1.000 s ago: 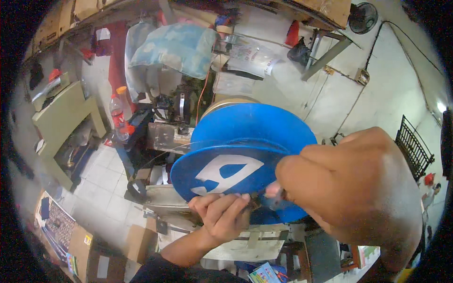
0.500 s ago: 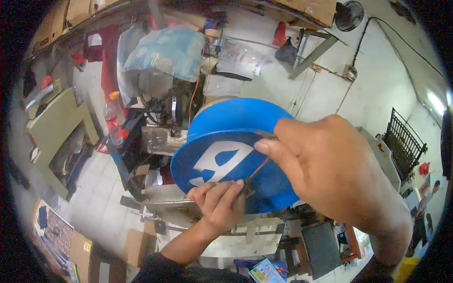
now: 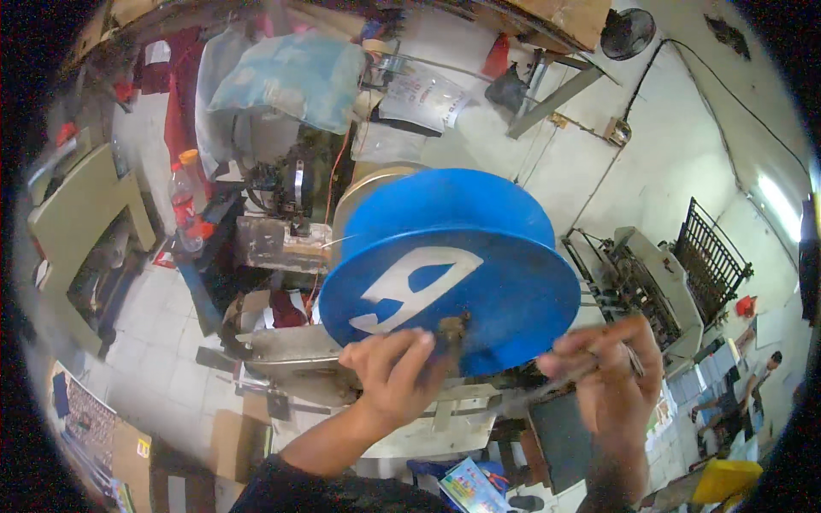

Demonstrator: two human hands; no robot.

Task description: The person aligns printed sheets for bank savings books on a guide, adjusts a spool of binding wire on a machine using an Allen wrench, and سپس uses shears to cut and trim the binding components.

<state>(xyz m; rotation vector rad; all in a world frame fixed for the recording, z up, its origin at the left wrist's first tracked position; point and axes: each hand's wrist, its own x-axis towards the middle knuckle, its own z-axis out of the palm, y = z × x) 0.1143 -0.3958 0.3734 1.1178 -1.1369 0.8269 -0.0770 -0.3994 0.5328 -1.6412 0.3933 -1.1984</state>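
A large blue spool (image 3: 513,274) with a white painted mark on its face stands tilted in front of me. At its middle sits a grimy brown metal fitting (image 3: 453,325). My left hand (image 3: 393,372) is closed at the lower end of that fitting, its fingers curled and part of the grip hidden. To the right of the spool's lower rim is my right hand (image 3: 611,368), apart from the spool. Its fingers are closed on a thin metal rod (image 3: 556,389), which is blurred by motion, so its exact kind does not show.
Behind the spool stands a dark machine (image 3: 295,184) under a light blue bag (image 3: 295,85). A bottle (image 3: 183,201) is at the left. Another machine (image 3: 637,291) stands by the right wall. A booklet (image 3: 473,487) lies below my hands. At far right, another person (image 3: 740,398) shows.
My right hand has drawn back from the spool's face, down and to the right, with the rod. The left hand stays at the fitting. The view has shifted slightly.
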